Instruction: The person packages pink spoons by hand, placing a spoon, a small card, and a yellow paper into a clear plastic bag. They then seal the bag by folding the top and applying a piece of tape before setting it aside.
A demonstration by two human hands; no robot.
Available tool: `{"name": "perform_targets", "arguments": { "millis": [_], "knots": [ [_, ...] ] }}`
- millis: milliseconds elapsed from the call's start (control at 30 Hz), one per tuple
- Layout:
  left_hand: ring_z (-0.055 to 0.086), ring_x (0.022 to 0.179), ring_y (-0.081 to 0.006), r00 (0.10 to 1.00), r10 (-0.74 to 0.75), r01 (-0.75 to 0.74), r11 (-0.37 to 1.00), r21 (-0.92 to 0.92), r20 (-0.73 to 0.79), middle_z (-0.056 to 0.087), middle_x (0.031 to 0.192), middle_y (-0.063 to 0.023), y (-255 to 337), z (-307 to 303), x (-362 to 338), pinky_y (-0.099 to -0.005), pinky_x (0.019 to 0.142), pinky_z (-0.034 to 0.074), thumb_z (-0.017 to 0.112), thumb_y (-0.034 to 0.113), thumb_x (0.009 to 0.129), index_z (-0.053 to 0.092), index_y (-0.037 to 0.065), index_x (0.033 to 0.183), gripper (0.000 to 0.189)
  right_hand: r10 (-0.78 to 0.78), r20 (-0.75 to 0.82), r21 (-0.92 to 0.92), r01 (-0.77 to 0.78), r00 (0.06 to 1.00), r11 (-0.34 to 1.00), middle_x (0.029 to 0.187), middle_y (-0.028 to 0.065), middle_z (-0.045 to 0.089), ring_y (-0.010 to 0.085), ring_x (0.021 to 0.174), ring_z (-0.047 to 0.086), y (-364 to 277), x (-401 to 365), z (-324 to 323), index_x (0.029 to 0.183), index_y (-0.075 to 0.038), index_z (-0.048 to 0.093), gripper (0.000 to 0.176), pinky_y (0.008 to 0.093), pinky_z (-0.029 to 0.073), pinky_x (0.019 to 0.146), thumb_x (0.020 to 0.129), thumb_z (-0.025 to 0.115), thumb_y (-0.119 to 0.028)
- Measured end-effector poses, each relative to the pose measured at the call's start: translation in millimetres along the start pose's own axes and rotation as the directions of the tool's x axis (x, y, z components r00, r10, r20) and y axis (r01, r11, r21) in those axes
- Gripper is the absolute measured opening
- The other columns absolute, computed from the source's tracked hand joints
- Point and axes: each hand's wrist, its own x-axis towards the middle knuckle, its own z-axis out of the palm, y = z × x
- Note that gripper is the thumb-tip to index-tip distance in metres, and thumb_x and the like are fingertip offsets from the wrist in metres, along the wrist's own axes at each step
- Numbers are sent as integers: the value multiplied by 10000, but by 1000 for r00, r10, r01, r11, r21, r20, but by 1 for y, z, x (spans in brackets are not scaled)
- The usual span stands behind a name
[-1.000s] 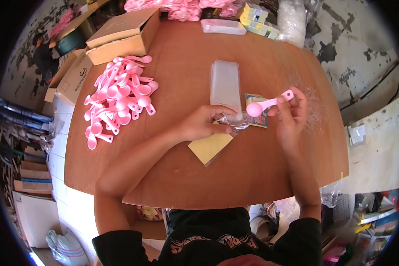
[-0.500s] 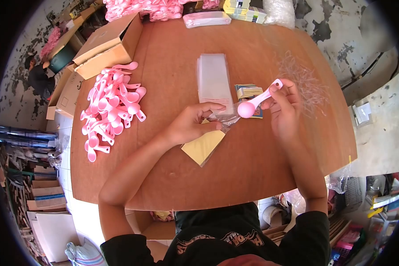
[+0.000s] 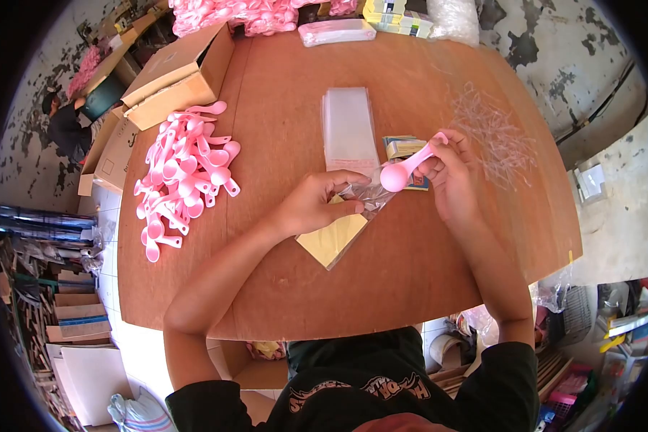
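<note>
My left hand [image 3: 322, 204] grips a clear plastic bag [image 3: 374, 196] with a yellow card [image 3: 335, 239] inside its lower part. Between the fingers of my right hand [image 3: 450, 169] is the handle of a pink spoon [image 3: 396, 176], its round bowl at the bag's upper edge. Beyond the hands lies a stack of clear bags [image 3: 349, 126]. Small printed cards [image 3: 405, 147] are partly hidden behind my right hand. A heap of pink spoons [image 3: 187, 169] rests on the table's left side.
The brown table [image 3: 281, 288] holds a cardboard box [image 3: 180, 75] at back left and thin clear strips [image 3: 493, 137] at right. Packed pink spoons [image 3: 234, 16] and a plastic-wrapped pack [image 3: 336, 32] lie along the far edge. A person [image 3: 68, 128] is at far left.
My right hand has moved slightly left with the spoon, bringing its bowl to the bag. The bag's upper part looks more spread; my left hand has barely moved.
</note>
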Motion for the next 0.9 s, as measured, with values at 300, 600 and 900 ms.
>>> {"name": "perform_targets", "arguments": {
  "millis": [300, 600, 900],
  "knots": [
    [598, 1007, -105, 999, 40, -38, 995, -94, 22, 649, 1134, -69, 2, 1, -1, -265, 878, 495, 669, -8, 872, 541, -37, 1269, 418, -169, 92, -206, 184, 981, 961, 872, 74, 633, 152, 663, 650, 2, -4, 3, 1103, -20, 524, 225, 287, 549, 583, 899, 615, -36],
    [599, 993, -101, 999, -2, 5, 998, -67, 44, 650, 1090, -43, 9, 2, -2, -263, 860, 497, 661, 6, 884, 553, -24, 1249, 382, -61, 154, -204, 93, 986, 975, 902, 106, 644, 161, 686, 660, 8, -13, 8, 1107, -16, 512, 225, 287, 557, 601, 910, 618, -51],
    [590, 832, -54, 999, 47, -45, 996, -74, 20, 670, 942, -27, 4, 4, -3, -240, 703, 492, 682, 115, 899, 594, -27, 1189, 336, -71, 258, -267, 142, 964, 953, 871, 92, 625, 120, 676, 637, 13, -22, 13, 1082, -22, 508, 218, 230, 518, 556, 902, 630, -28]
  ]
}}
